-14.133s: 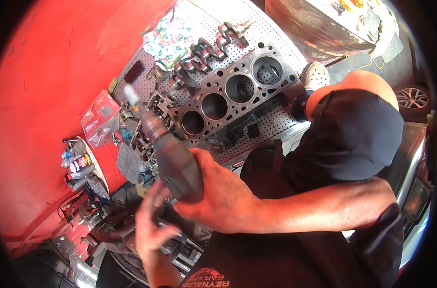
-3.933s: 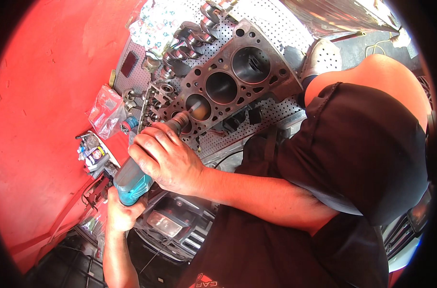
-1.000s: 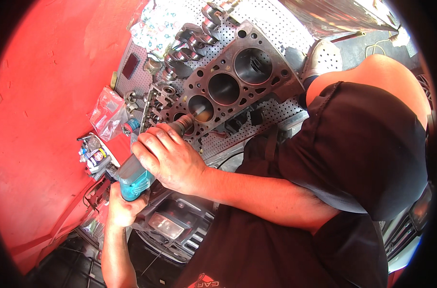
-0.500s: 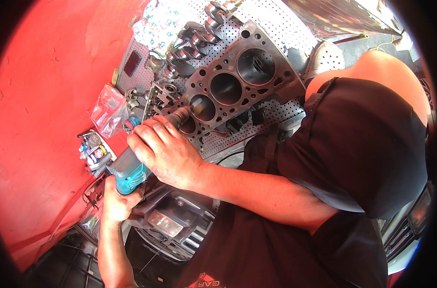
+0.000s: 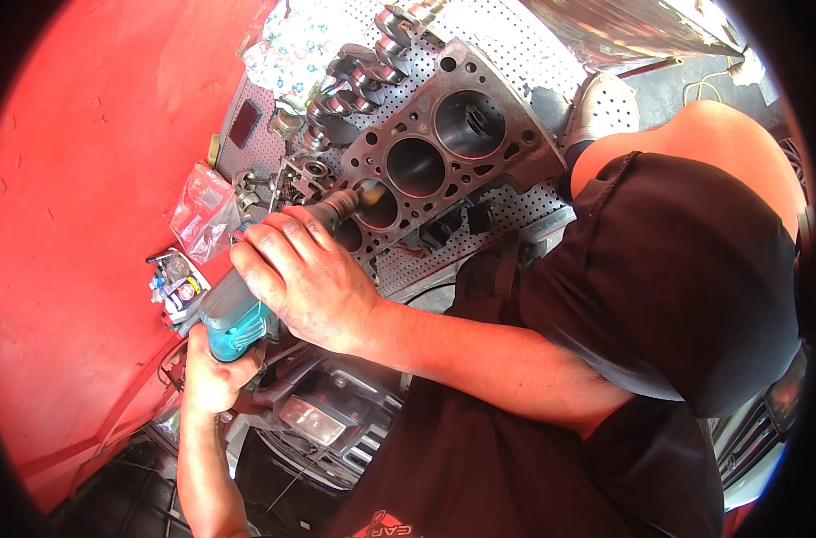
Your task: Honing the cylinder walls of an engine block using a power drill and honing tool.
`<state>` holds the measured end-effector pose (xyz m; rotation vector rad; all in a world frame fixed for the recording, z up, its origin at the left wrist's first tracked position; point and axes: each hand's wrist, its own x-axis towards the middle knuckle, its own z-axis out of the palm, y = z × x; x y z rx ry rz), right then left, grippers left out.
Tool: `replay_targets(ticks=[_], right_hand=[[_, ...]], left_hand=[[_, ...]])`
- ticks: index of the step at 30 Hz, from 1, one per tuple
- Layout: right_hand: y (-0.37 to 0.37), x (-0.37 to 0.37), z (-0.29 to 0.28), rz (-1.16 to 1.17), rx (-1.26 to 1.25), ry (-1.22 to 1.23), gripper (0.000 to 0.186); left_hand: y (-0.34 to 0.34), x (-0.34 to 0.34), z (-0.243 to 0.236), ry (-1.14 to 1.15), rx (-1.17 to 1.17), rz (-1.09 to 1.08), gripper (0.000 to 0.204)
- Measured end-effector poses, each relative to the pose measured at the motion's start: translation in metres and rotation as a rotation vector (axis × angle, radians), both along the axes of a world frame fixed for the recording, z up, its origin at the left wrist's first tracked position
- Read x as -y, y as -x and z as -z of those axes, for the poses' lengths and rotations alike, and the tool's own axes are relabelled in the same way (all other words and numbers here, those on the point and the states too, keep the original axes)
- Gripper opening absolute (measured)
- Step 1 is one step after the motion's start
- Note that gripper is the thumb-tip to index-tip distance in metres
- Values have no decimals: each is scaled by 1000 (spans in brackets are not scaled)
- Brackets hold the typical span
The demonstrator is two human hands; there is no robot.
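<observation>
My right hand wraps over the front of a teal and dark power drill, while my left hand grips its rear handle. The drill's chuck points into the second bore from the left in a four-cylinder engine block, where a blurred attachment shows. The block rests on a perforated metal bench. A crankshaft lies beyond the block, with loose engine parts at the block's left end.
Floral cloth, a phone, a plastic bag and containers lie around the bench beside a red surface. My thigh and shoe are at right. A headlamp assembly is below.
Over the last second, the drill and both my hands have shifted a little up and to the left. The attachment stays at the same bore.
</observation>
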<state>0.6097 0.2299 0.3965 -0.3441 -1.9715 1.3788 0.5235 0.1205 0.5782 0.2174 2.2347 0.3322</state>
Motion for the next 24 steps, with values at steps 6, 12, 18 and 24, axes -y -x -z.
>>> replay_targets(ticks=[6, 12, 18, 24], right_hand=[[-4, -3, -1, 21, -8, 2, 48], [-9, -1, -5, 31, -5, 45, 49], [-17, 7, -3, -17, -11, 56, 53], [-12, 18, 6, -62, 20, 8, 48]], left_hand=[[0, 6, 1, -17, -4, -2, 32], [0, 8, -1, -36, 27, -29, 39], [-10, 8, -2, 2, 33, -47, 29], [-12, 20, 5, 18, 38, -59, 13]])
